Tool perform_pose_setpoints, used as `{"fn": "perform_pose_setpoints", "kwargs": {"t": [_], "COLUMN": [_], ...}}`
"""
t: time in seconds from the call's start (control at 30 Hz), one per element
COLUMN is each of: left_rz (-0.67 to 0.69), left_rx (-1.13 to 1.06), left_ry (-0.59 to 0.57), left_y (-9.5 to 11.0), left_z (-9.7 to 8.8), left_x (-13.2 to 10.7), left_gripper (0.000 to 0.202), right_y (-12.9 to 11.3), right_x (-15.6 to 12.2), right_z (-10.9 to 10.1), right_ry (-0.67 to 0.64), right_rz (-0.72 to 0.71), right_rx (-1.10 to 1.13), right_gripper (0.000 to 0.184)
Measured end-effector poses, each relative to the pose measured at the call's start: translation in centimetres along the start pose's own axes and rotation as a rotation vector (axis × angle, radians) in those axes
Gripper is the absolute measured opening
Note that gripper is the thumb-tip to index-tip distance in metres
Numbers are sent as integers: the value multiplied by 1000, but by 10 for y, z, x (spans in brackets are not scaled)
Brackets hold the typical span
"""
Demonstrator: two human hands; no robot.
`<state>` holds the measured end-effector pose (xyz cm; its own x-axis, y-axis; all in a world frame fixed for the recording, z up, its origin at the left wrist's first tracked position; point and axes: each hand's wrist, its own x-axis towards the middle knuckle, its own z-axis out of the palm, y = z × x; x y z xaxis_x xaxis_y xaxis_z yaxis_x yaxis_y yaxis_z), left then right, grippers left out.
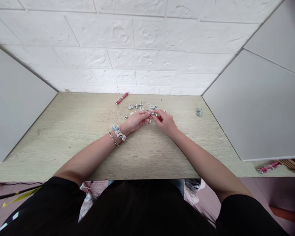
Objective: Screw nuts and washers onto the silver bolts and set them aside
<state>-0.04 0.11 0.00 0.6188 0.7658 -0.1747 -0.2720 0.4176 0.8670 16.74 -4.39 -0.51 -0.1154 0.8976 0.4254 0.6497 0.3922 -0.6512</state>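
Observation:
My left hand and my right hand meet over the middle of a light wooden table. Their fingertips pinch one small metal bolt piece between them. Whether a nut or a washer sits on it is too small to tell. Just beyond the fingers lies a loose scatter of several bolts, nuts and washers. My left wrist wears two bracelets.
A red tube lies at the back of the table near the white brick wall. A small pile of assembled bolts sits at the far right. White side panels close in both sides. Another red tube lies at the right front edge.

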Motion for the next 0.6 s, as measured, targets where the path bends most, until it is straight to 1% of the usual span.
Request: {"fn": "perform_pose_setpoints", "kwargs": {"t": [0.17,0.4,0.6], "left_rz": [-27,-48,-48], "left_rx": [1,30,30], "left_ry": [6,-9,-35], "left_y": [0,0,0], "left_z": [-1,-1,-1], "left_x": [0,1,1], "left_gripper": [12,18,14], "right_y": [1,3,2], "right_x": [1,0,0], "right_z": [-1,2,3], "right_ry": [5,46,28], "right_rz": [34,13,-10], "right_rx": [-4,-22,-27], "right_gripper": [25,23,22]}}
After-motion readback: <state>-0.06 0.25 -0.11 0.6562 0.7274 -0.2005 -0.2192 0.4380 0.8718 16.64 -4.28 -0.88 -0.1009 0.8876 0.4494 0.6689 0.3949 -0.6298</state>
